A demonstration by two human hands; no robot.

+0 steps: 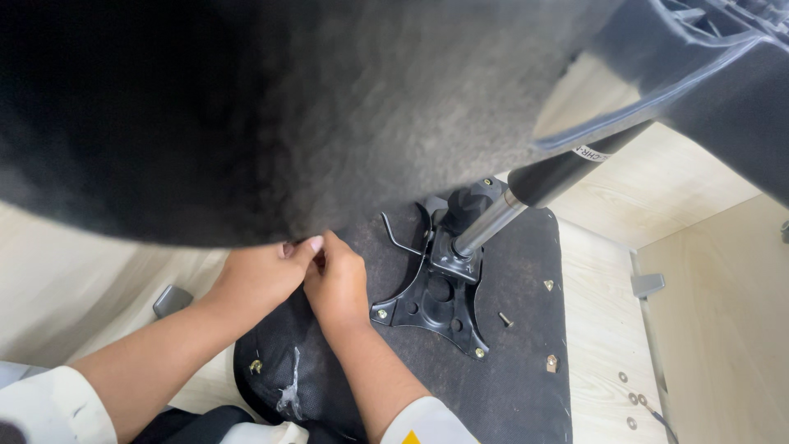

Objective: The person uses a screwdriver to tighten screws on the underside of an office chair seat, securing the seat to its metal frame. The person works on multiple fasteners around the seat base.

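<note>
1. Both hands, left hand [261, 278] and right hand [335, 284], pinch something small together at the upturned seat underside [509, 362]; what it is, I cannot tell.
2. Better to keep fingertips steady and work beside the black mounting plate [436, 300].
3. The loose bolt [505, 319] lies near.

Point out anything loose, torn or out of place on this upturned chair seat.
A loose screw lies on the seat underside beside the metal plate, not driven in. Near the left hand, a whitish torn patch shows in the black fabric. Several washers lie scattered on the wooden board.
</note>
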